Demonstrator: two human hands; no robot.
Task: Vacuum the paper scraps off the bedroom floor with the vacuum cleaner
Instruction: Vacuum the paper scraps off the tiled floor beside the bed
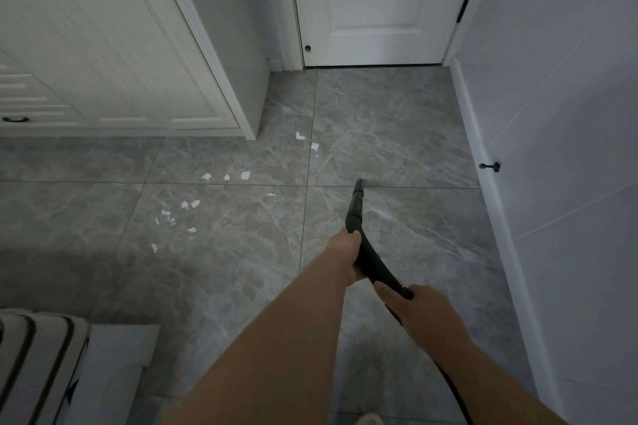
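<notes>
Nearest the camera, two bare forearms reach forward. The right hand (419, 307) grips the rear of the black vacuum wand (366, 245); the left hand (345, 254) wraps the wand further up, nearer the nozzle (359, 185). The wand's long axis runs straight ahead toward the door (376, 3), its nozzle apparently at or just above the floor (397, 134). The paper scraps (207, 197) lie scattered to the nozzle's left, from near to well apart, so I judge the next sweep must swing left.

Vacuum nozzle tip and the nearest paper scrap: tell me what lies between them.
In the head view, only bare grey floor tile lies between the nozzle tip and the nearest scrap.
</notes>
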